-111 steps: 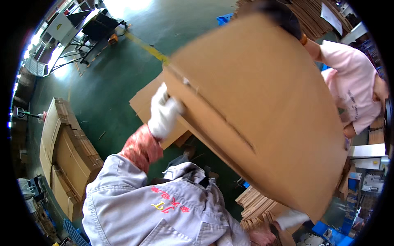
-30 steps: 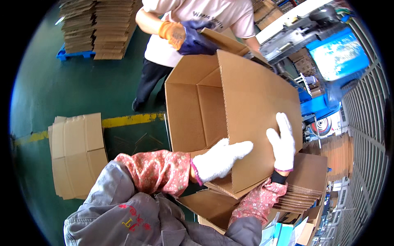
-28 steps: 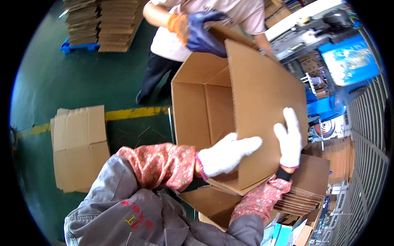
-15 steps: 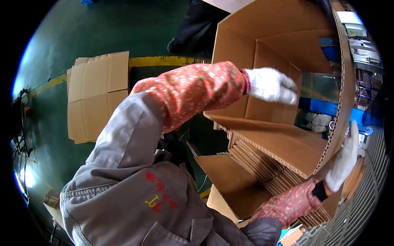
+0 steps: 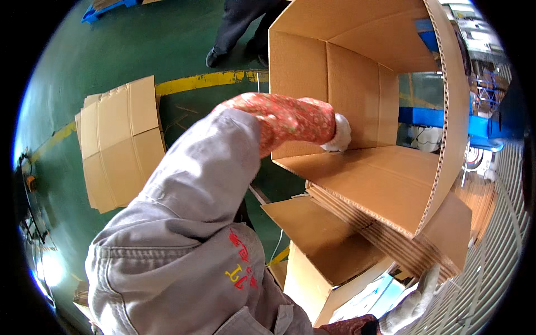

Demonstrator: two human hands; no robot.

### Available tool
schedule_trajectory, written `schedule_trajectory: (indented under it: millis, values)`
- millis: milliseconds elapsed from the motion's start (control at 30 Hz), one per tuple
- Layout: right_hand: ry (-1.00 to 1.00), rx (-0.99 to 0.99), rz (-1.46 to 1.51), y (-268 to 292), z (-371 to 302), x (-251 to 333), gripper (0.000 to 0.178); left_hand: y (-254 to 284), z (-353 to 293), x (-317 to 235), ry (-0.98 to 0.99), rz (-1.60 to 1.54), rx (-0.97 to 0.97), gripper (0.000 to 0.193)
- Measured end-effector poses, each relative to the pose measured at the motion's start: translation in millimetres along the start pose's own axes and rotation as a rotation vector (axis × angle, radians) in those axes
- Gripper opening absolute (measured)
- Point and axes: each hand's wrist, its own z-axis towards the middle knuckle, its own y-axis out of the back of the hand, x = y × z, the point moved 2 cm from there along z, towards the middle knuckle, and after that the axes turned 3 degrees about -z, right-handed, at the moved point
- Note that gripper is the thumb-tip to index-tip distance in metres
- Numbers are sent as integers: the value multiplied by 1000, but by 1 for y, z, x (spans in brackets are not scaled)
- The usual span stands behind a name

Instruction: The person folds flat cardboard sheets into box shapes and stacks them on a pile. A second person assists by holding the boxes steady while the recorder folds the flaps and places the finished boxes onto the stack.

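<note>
A large brown carton [image 5: 357,84], opened out into a box shape and lying on its side, stands with its open end toward me. My left hand [image 5: 338,135], in a white glove, reaches into its opening by the lower left edge; its fingers are turned away and hidden. Beneath the carton lies a stack of flat cartons [image 5: 363,223]. My right hand [image 5: 412,306], also gloved in white, is low at the right, beside the end of that stack, with its fingers stretched out. Whether it touches the stack is unclear.
An open carton [image 5: 312,279] stands below the stack, near my body. More flattened cardboard [image 5: 120,139] lies on the green floor at left. Ahead, a person's legs [image 5: 240,28] stand beyond the yellow line. A ribbed metal surface [image 5: 497,240] runs along the right.
My left hand has drawn back and down inside the carton. My right hand has left the carton's right side and dropped toward the lower edge. The view has shifted slightly.
</note>
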Motion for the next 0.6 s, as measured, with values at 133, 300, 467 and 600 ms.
schedule_trajectory:
  millis: [133, 300, 467, 600]
  values:
    - [-316, 74, 580, -31, -63, -18, 84, -8, -58, -4, -12, 15, -163, 21]
    - [-202, -39, 795, -59, -73, 9, 73, -33, -151, -26, -97, 7, -355, 18]
    - [-258, -60, 837, -73, -53, 33, 60, -49, -274, -97, -41, -137, -291, 18]
    - [-332, -259, 1207, -115, -55, 26, 57, -31, -344, -171, 59, -292, 163, 11]
